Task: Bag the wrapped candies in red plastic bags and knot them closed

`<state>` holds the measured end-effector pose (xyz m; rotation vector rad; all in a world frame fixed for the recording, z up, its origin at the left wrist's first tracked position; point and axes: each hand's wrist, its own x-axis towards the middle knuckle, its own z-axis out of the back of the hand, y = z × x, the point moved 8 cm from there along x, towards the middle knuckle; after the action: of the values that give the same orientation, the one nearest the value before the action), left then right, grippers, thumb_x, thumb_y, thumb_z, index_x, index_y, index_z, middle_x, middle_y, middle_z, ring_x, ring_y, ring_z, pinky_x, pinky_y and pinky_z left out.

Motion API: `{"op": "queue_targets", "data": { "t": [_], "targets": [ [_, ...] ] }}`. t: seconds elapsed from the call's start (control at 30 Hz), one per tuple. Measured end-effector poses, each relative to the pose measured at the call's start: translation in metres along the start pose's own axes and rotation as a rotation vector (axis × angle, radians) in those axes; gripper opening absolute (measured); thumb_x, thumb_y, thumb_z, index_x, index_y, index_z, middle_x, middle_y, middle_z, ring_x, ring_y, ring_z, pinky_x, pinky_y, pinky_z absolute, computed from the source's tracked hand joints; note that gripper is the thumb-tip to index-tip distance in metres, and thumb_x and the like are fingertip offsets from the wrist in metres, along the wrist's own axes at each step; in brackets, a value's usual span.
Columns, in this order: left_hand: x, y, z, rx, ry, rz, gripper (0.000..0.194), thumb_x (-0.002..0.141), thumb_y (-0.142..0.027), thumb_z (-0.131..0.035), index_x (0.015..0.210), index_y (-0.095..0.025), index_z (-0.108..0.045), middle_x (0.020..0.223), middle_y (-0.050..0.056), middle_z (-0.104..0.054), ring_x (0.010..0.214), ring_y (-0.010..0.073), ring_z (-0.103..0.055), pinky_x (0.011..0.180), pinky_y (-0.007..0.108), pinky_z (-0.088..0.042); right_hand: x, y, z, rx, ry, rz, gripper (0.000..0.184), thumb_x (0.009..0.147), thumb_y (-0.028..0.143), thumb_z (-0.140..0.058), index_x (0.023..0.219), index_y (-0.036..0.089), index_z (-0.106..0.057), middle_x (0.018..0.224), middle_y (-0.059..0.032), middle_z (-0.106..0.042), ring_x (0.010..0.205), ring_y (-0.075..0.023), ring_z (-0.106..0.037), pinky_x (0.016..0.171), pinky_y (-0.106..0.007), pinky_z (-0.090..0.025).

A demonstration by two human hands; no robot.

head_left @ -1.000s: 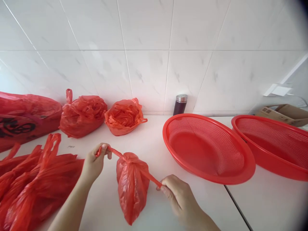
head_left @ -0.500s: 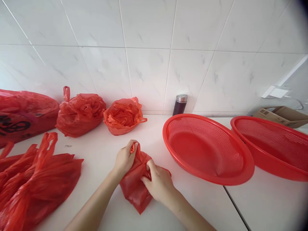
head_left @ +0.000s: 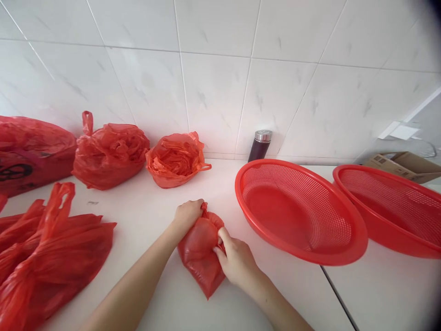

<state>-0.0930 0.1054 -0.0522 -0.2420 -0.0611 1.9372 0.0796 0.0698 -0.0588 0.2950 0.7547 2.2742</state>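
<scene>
A small red plastic bag (head_left: pixel 201 248) lies puffed out on the white table (head_left: pixel 155 303), one pointed corner towards me. My left hand (head_left: pixel 188 215) is closed on its gathered far end, where a twist of plastic sticks up past the fingers. On the bag's right side my right hand (head_left: pixel 237 257) pinches the plastic between thumb and fingers. Whatever the bag may contain cannot be made out through the red film.
Behind stand two red bags, one stuffed full (head_left: pixel 110 156) and one open (head_left: pixel 175 161), beside a large printed bag (head_left: pixel 34 156). Flat red bags (head_left: pixel 76 248) lie left. Right are two red colanders (head_left: pixel 296 211) (head_left: pixel 389 211), a dark flask (head_left: pixel 259 149) and a cardboard box (head_left: pixel 406 165).
Both hands have shifted slightly right in the view with the bag. The bag looks fuller and rounder than before. The camera view has tilted a little.
</scene>
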Motion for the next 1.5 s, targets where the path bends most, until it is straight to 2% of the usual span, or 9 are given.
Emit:
{"op": "queue_targets", "data": {
  "t": [0.43, 0.73, 0.8, 0.87, 0.97, 1.07, 1.2, 1.4, 1.5],
  "targets": [
    [0.013, -0.011, -0.007, 0.028, -0.072, -0.017, 0.030, 0.094, -0.037, -0.055, 0.114, -0.015, -0.060, 0.103, 0.007, -0.066, 0.087, 0.0187, -0.065, 0.079, 0.040, -0.055, 0.006, -0.014, 0.008, -0.104, -0.016, -0.042, 0.011, 0.089, 0.017, -0.046, 0.098, 0.022, -0.048, 0.075, -0.0001, -0.065, 0.062, -0.0159, -0.059, 0.052, -0.025, -0.024],
    [0.012, -0.008, -0.006, -0.017, -0.137, 0.018, 0.037, 0.095, -0.045, -0.048, 0.110, -0.015, -0.062, 0.097, 0.006, -0.068, 0.085, 0.0188, -0.066, 0.080, 0.041, -0.053, 0.003, -0.011, 0.015, -0.176, -0.039, -0.031, 0.011, 0.084, 0.015, -0.051, 0.075, 0.022, -0.051, 0.062, 0.0037, -0.056, 0.055, -0.0130, -0.050, 0.052, -0.024, -0.024],
    [0.012, -0.007, -0.005, -0.030, -0.157, 0.030, 0.040, 0.096, -0.048, -0.044, 0.108, -0.015, -0.063, 0.094, 0.006, -0.069, 0.083, 0.0189, -0.066, 0.080, 0.041, -0.053, 0.001, -0.006, 0.020, -0.192, -0.095, -0.032, 0.011, 0.084, 0.014, -0.050, 0.077, 0.021, -0.054, 0.069, 0.0008, -0.060, 0.063, -0.0151, -0.055, 0.057, -0.025, -0.032],
    [0.011, -0.006, -0.003, -0.043, -0.177, 0.037, 0.042, 0.097, -0.049, -0.041, 0.106, -0.015, -0.063, 0.091, 0.006, -0.069, 0.082, 0.0188, -0.066, 0.079, 0.040, -0.053, -0.003, 0.008, 0.030, -0.181, -0.240, 0.032, 0.013, 0.087, 0.016, -0.049, 0.091, 0.020, -0.061, 0.089, -0.0057, -0.065, 0.084, -0.0199, -0.060, 0.072, -0.030, -0.042],
    [0.011, -0.005, -0.002, -0.063, -0.194, 0.034, 0.043, 0.098, -0.049, -0.038, 0.104, -0.015, -0.064, 0.089, 0.006, -0.070, 0.079, 0.0186, -0.066, 0.078, 0.040, -0.052, -0.011, 0.036, 0.031, -0.168, -0.360, 0.246, 0.042, 0.095, 0.034, -0.047, 0.133, 0.019, -0.052, 0.138, -0.0146, -0.051, 0.129, -0.0306, -0.044, 0.103, -0.047, -0.036],
    [0.011, -0.005, -0.002, -0.085, -0.202, 0.031, 0.044, 0.098, -0.049, -0.037, 0.104, -0.015, -0.064, 0.087, 0.006, -0.070, 0.078, 0.0189, -0.067, 0.077, 0.040, -0.052, -0.009, 0.041, 0.008, -0.186, -0.176, 0.284, 0.059, 0.096, 0.055, -0.040, 0.146, 0.024, -0.041, 0.157, -0.0103, -0.028, 0.145, -0.0379, -0.019, 0.112, -0.062, -0.020],
    [0.011, -0.003, -0.002, -0.137, -0.224, 0.030, 0.044, 0.098, -0.047, -0.035, 0.105, -0.016, -0.065, 0.091, 0.008, -0.072, 0.081, 0.0208, -0.067, 0.077, 0.040, -0.050, 0.000, 0.022, -0.010, -0.145, 0.027, 0.130, 0.071, 0.095, 0.066, -0.026, 0.150, 0.021, -0.035, 0.159, -0.0091, -0.023, 0.145, -0.0394, -0.019, 0.113, -0.067, -0.014],
    [0.007, 0.003, 0.000, -0.301, -0.260, 0.026, 0.042, 0.098, -0.047, -0.037, 0.106, -0.016, -0.065, 0.091, 0.008, -0.071, 0.083, 0.0207, -0.066, 0.079, 0.040, -0.048, 0.005, 0.015, -0.009, -0.127, 0.056, 0.074, 0.077, 0.094, 0.069, -0.025, 0.149, 0.017, -0.037, 0.159, -0.0090, -0.022, 0.146, -0.0382, -0.015, 0.114, -0.066, -0.010],
    [0.004, 0.009, 0.002, -0.424, -0.262, 0.003, 0.045, 0.098, -0.048, -0.035, 0.090, -0.016, -0.065, 0.080, 0.004, -0.068, 0.075, 0.0174, -0.063, 0.076, 0.036, -0.048, 0.000, 0.016, -0.002, -0.093, -0.012, 0.101, 0.069, 0.094, 0.065, -0.033, 0.147, 0.021, -0.041, 0.158, -0.0095, -0.026, 0.145, -0.0356, -0.022, 0.114, -0.063, -0.017]
  ]
}}
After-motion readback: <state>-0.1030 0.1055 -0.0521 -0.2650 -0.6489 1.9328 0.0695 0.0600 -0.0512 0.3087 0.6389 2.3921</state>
